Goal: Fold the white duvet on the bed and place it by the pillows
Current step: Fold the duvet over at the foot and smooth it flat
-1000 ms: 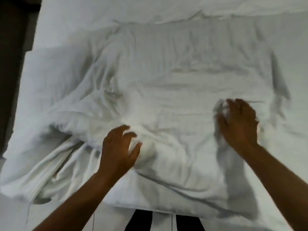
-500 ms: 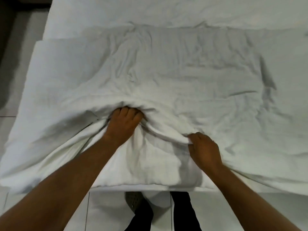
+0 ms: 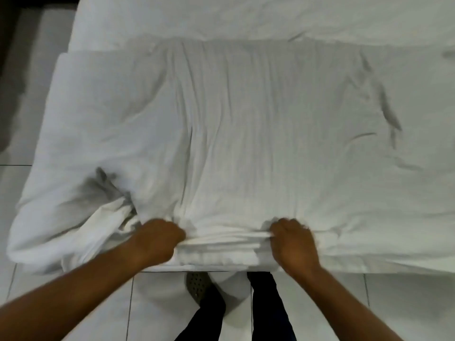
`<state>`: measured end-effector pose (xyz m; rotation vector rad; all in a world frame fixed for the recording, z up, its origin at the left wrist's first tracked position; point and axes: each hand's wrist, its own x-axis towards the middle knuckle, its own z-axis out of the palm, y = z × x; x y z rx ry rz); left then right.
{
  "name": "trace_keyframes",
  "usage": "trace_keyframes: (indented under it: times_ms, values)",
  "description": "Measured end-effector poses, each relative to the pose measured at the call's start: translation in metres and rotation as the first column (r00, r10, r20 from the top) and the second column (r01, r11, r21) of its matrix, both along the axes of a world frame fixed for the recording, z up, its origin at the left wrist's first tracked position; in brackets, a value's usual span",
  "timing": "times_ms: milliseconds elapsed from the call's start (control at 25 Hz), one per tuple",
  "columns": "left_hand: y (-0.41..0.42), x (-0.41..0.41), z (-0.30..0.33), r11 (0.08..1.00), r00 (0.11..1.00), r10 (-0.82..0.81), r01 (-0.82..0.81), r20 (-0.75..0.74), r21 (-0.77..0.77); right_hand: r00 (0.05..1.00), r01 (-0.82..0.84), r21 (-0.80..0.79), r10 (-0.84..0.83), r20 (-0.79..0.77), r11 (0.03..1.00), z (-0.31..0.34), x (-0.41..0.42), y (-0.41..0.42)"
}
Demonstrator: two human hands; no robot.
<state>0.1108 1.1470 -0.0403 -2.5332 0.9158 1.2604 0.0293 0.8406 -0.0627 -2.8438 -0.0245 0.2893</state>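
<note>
The white duvet point(image 3: 246, 134) lies spread over the near part of the bed, pulled fairly smooth in the middle, with a bunched, loose corner at the near left. My left hand point(image 3: 157, 239) is closed on the duvet's near edge left of centre. My right hand point(image 3: 293, 239) grips the same edge to the right, and a gathered band of folded fabric runs between the two hands. No pillows are in view.
The bed's white sheet point(image 3: 270, 16) runs on beyond the duvet at the top. White tiled floor point(image 3: 69, 316) lies below the bed's near edge, where my dark trouser legs and a shoe point(image 3: 197, 286) stand. A dark strip borders the far left.
Both hands went from resting on top of the duvet to gripping its fabric, then drew back toward the near edge. The duvet's middle now lies smoother.
</note>
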Motion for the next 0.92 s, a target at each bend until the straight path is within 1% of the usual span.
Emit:
trace_keyframes:
  times_ms: [40, 80, 120, 160, 200, 240, 280, 320, 360, 400, 440, 480, 520, 560, 600, 640, 680, 720, 840, 880, 920]
  values:
    - [-0.003, -0.016, 0.006, 0.998, 0.994, 0.016, -0.009, -0.111, 0.060, 0.995, -0.023, 0.035, 0.027, -0.101, 0.999, -0.001, -0.018, 0.005]
    - [-0.010, -0.019, 0.012, 0.995, 0.981, 0.034, -0.015, -0.192, 0.101, 0.982, -0.010, 0.092, 0.027, -0.189, 0.996, 0.003, -0.027, 0.003]
    - [-0.018, -0.014, 0.021, 0.994, 0.966, 0.084, -0.062, -0.246, 0.095, 0.972, 0.026, 0.155, 0.011, -0.233, 0.988, 0.007, -0.029, -0.003]
    - [-0.028, -0.005, 0.028, 0.984, 0.952, 0.177, -0.173, -0.251, 0.036, 0.976, 0.066, 0.215, -0.018, -0.217, 0.974, 0.009, -0.025, -0.010]
    - [-0.041, 0.006, 0.030, 0.956, 0.951, 0.252, -0.273, -0.179, -0.109, 0.989, 0.094, 0.258, -0.061, -0.132, 0.962, 0.011, -0.012, -0.013]
    - [-0.058, 0.019, 0.027, 0.890, 0.941, 0.335, -0.329, -0.037, -0.315, 0.995, 0.097, 0.295, -0.096, -0.017, 0.951, 0.012, 0.009, -0.011]
    - [-0.078, 0.030, 0.023, 0.793, 0.890, 0.440, -0.326, 0.114, -0.514, 0.989, 0.085, 0.324, -0.118, 0.084, 0.942, 0.011, 0.034, -0.003]
    - [-0.098, 0.037, 0.016, 0.722, 0.823, 0.521, -0.283, 0.227, -0.631, 0.985, 0.068, 0.331, -0.117, 0.130, 0.941, 0.008, 0.057, 0.008]
    - [-0.115, 0.040, 0.005, 0.725, 0.776, 0.549, -0.258, 0.311, -0.638, 0.987, 0.039, 0.297, -0.083, 0.136, 0.954, -0.001, 0.071, 0.017]
    - [-0.123, 0.040, -0.011, 0.793, 0.787, 0.507, -0.267, 0.351, -0.547, 0.993, -0.002, 0.225, -0.023, 0.112, 0.974, -0.014, 0.076, 0.016]
    - [-0.118, 0.034, -0.028, 0.868, 0.825, 0.439, -0.285, 0.357, -0.407, 0.996, -0.029, 0.126, 0.018, 0.084, 0.992, -0.030, 0.072, -0.001]
    - [-0.101, 0.023, -0.043, 0.915, 0.855, 0.388, -0.311, 0.345, -0.259, 0.999, -0.016, 0.014, 0.015, 0.053, 1.000, -0.046, 0.057, -0.030]
    - [-0.076, 0.013, -0.057, 0.928, 0.852, 0.369, -0.316, 0.371, -0.197, 0.999, 0.026, -0.082, -0.024, 0.024, 0.996, -0.059, 0.037, -0.067]
    - [-0.053, 0.006, -0.068, 0.931, 0.842, 0.362, -0.312, 0.399, -0.187, 0.996, 0.084, -0.152, -0.084, 0.006, 0.985, -0.068, 0.018, -0.104]
    - [-0.035, -0.002, -0.075, 0.935, 0.849, 0.353, -0.305, 0.393, -0.180, 0.989, 0.142, -0.206, -0.149, -0.021, 0.968, -0.072, 0.002, -0.133]
    - [-0.027, -0.004, -0.079, 0.942, 0.870, 0.335, -0.302, 0.361, -0.147, 0.977, 0.177, -0.238, -0.199, -0.073, 0.955, -0.074, -0.007, -0.152]
    - [-0.027, -0.001, -0.085, 0.942, 0.879, 0.333, -0.301, 0.340, -0.146, 0.966, 0.194, -0.244, -0.229, -0.121, 0.950, -0.073, -0.008, -0.160]
    - [-0.032, 0.004, -0.088, 0.940, 0.884, 0.339, -0.305, 0.322, -0.153, 0.958, 0.197, -0.246, -0.240, -0.158, 0.949, -0.072, -0.002, -0.157]
    - [-0.036, 0.013, -0.096, 0.925, 0.887, 0.369, -0.321, 0.277, -0.203, 0.961, 0.174, -0.249, -0.220, -0.168, 0.953, -0.071, 0.010, -0.144]
    - [-0.033, 0.013, -0.097, 0.912, 0.891, 0.394, -0.349, 0.225, -0.214, 0.954, 0.180, -0.264, -0.234, -0.186, 0.948, -0.069, 0.009, -0.140]
    - [-0.033, 0.013, -0.096, 0.900, 0.893, 0.416, -0.377, 0.173, -0.219, 0.938, 0.230, -0.278, -0.289, -0.193, 0.933, -0.067, 0.007, -0.137]
